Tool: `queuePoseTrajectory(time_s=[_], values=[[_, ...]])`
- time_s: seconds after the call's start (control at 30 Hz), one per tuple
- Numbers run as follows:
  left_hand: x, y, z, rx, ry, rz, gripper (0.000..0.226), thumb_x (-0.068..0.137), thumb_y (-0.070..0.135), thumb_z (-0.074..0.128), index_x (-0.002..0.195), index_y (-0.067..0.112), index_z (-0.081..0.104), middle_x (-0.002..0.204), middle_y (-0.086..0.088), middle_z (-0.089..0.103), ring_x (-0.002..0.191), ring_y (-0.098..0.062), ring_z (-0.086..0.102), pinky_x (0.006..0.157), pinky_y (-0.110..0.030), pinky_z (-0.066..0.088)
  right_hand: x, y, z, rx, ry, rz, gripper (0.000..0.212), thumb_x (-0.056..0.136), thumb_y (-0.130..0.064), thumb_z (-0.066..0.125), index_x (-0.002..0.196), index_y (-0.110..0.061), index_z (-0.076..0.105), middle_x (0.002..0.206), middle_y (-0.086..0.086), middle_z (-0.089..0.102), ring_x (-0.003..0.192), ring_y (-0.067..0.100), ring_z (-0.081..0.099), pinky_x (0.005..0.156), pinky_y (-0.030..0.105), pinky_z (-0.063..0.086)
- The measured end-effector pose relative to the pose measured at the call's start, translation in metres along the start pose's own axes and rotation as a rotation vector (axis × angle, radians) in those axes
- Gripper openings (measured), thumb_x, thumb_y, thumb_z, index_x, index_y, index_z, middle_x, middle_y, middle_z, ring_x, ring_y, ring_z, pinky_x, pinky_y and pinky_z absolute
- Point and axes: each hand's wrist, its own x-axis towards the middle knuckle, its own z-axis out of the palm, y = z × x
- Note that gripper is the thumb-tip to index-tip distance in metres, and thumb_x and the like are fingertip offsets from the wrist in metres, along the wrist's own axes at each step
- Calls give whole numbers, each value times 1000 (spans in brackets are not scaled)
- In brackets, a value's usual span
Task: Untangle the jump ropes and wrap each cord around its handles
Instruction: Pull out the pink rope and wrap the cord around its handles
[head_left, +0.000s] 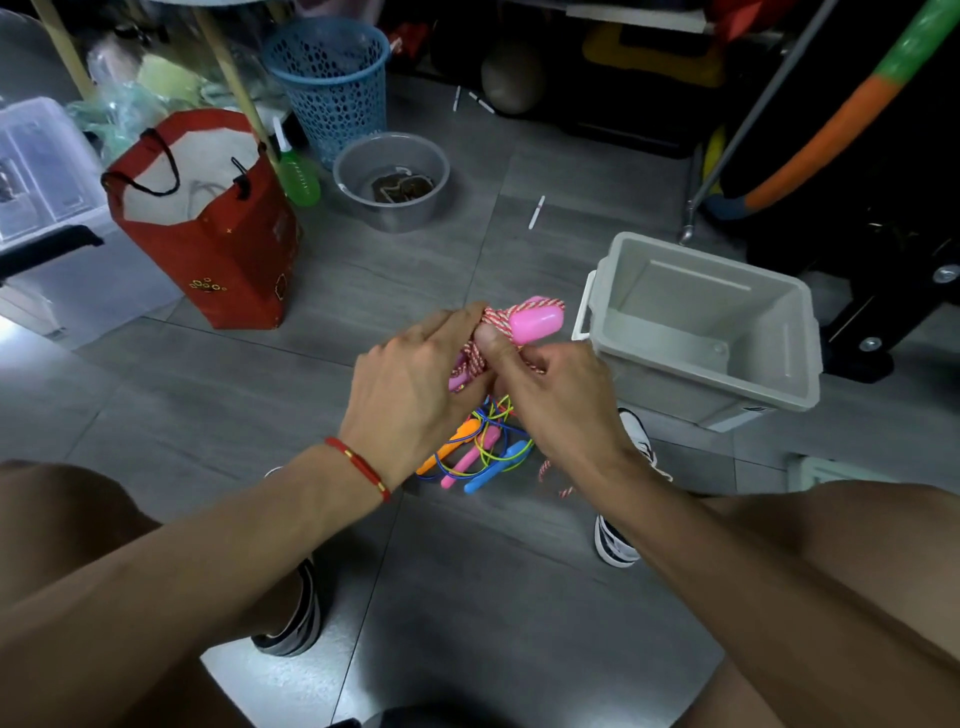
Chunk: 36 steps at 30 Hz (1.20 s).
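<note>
My left hand (415, 374) grips a jump rope by its pink handles (535, 321), with the red-and-white braided cord (493, 318) wound around them. My right hand (550, 387) pinches that cord just below the handle tops, thumb pressed on the windings. A loose end of the same cord (551, 475) trails onto the floor by my right wrist. Under my hands lies a tangle of thin blue, green and yellow cords (493, 441) with orange, pink and blue handles (496, 467).
A grey plastic bin (769, 374) stands open to the right, a red paper bag (218, 260) to the left. A grey basin (392, 176) and a blue mesh basket (332, 78) sit farther back. My shoes (615, 540) rest on the grey tile floor.
</note>
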Motion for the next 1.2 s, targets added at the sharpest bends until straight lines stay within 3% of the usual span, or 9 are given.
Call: queuePoseTrajectory(time_s=[0.17, 0.33, 0.47, 0.53, 0.67, 0.83, 0.97, 1.1, 1.2], values=[[1, -1, -8, -364, -174, -8, 51, 89, 39, 60, 134, 18, 58, 111, 3, 69, 94, -17, 66, 83, -32, 53, 12, 9, -8, 4, -21, -31, 66, 93, -61, 53, 67, -2, 64, 49, 7, 44, 48, 16, 39, 50, 32, 33], [12, -11, -30, -1097, -385, -360, 13, 98, 17, 56, 110, 12, 55, 101, -29, 68, 72, -23, 61, 62, -23, 51, 11, 15, -14, 30, -180, -176, 44, 96, -50, 58, 73, -15, 71, 51, -2, 44, 48, 6, 35, 48, 26, 28], [15, -27, -31, -1358, -635, -515, 47, 82, 21, 74, 124, 14, 52, 112, -23, 68, 88, -26, 68, 79, -37, 57, 11, 12, -18, 120, -299, -247, 36, 92, -47, 59, 75, -18, 72, 60, 12, 56, 58, 6, 40, 54, 34, 36], [17, -28, -32, -1387, -763, -508, 41, 86, 21, 67, 125, 10, 63, 116, -18, 69, 99, -23, 67, 90, -37, 56, 11, 11, -18, 142, -325, -259, 46, 90, -53, 56, 78, -12, 72, 67, 21, 58, 61, 10, 42, 54, 38, 41], [17, -23, -32, -1472, -784, -544, 28, 89, 14, 57, 112, 0, 67, 96, -12, 71, 85, -23, 69, 81, -32, 56, 11, 11, -20, 116, -364, -261, 49, 92, -57, 52, 83, -13, 72, 66, 18, 57, 59, 10, 44, 53, 40, 42], [19, -23, -22, -1301, -624, -575, 48, 87, 21, 62, 123, -10, 56, 94, -14, 69, 80, -28, 68, 82, -40, 58, 18, 12, -12, -66, -299, -229, 52, 102, -51, 44, 66, -15, 55, 53, -6, 36, 50, 9, 34, 53, 34, 33], [22, -29, -16, -1117, -510, -539, 46, 82, 23, 73, 118, -4, 63, 113, -26, 69, 94, -29, 68, 88, -49, 55, 22, 10, -13, -274, -333, -200, 41, 103, -38, 43, 80, -16, 70, 62, -1, 62, 63, 16, 58, 59, 33, 40], [19, -25, -5, -984, -344, -482, 24, 85, 6, 76, 105, -1, 66, 95, -14, 73, 78, -10, 69, 70, -22, 53, 20, 1, -17, -330, -286, -213, 40, 103, -29, 40, 86, -14, 72, 65, -3, 56, 75, 25, 59, 65, 35, 33], [17, -25, 1, -1012, -260, -502, 37, 77, 11, 83, 108, -2, 65, 100, -16, 74, 88, -25, 72, 79, -33, 58, 13, -4, -15, -368, -212, -241, 34, 96, -38, 50, 71, -15, 56, 59, -2, 49, 69, 29, 54, 58, 36, 32]])
